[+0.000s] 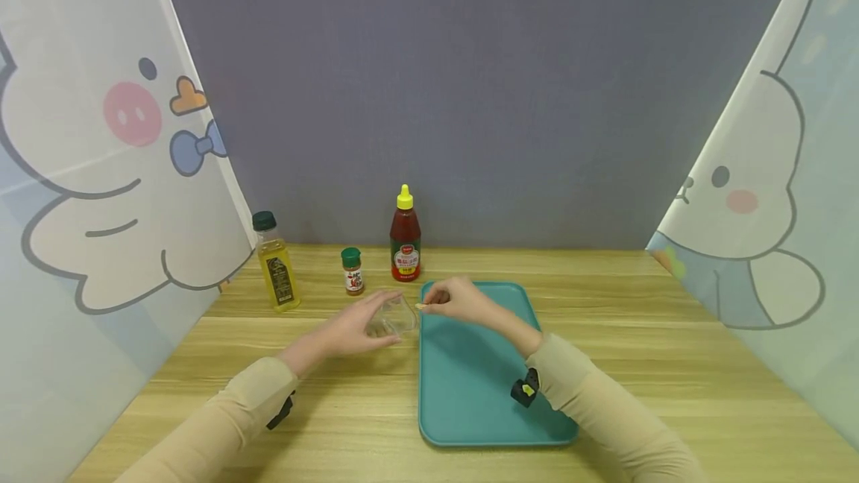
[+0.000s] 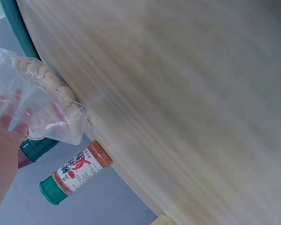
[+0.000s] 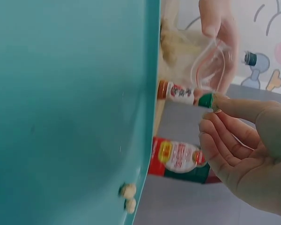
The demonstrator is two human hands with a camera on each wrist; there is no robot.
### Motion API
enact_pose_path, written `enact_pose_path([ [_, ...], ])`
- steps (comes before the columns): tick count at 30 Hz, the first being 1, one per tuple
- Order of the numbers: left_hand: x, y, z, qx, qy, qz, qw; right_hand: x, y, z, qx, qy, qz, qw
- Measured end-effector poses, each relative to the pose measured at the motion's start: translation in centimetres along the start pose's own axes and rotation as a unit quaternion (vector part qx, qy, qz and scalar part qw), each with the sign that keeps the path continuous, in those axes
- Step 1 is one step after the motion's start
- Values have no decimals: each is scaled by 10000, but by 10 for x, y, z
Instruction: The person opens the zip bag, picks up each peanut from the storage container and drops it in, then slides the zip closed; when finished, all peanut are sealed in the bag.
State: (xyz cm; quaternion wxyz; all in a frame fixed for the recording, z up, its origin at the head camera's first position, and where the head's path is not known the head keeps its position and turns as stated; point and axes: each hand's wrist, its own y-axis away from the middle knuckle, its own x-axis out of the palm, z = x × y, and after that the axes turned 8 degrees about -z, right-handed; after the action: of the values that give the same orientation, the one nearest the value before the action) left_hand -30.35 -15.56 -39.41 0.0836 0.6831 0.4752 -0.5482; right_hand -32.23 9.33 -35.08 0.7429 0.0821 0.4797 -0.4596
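Observation:
My left hand [image 1: 349,328] holds a clear plastic zip bag [image 1: 400,314] at the tray's left edge, thumb and fingers spread around it. Pale tan, lumpy pieces [image 2: 54,84] that look like peanuts in the shell lie along the bag's bottom in the left wrist view. Beside the bag's mouth, my right hand [image 1: 459,300] pinches a small tan piece [image 1: 420,306] between thumb and forefinger, above the edge of the teal tray [image 1: 496,401]. Two small pale lumps [image 3: 128,191] lie on the tray near its rim in the right wrist view; whether they are joined I cannot tell.
Behind the hands stand a red sauce bottle [image 1: 406,241] with a yellow cap, a small green-lidded spice jar [image 1: 353,274] and, farther left, an oil bottle [image 1: 278,270]. A grey panel [image 1: 429,95] backs the wooden table [image 1: 644,364], with cartoon-printed sheets on both sides.

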Motion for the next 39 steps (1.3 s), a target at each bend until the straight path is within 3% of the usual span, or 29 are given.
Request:
enact_pose_path([
  [17,-2,-2,-2,-111,41,62,9999,18,-3,11,-94,-43,46,9999],
  [39,-3,0,-5,-109,119,21,9999,11,-3,8,31,-268,-72,9996],
])
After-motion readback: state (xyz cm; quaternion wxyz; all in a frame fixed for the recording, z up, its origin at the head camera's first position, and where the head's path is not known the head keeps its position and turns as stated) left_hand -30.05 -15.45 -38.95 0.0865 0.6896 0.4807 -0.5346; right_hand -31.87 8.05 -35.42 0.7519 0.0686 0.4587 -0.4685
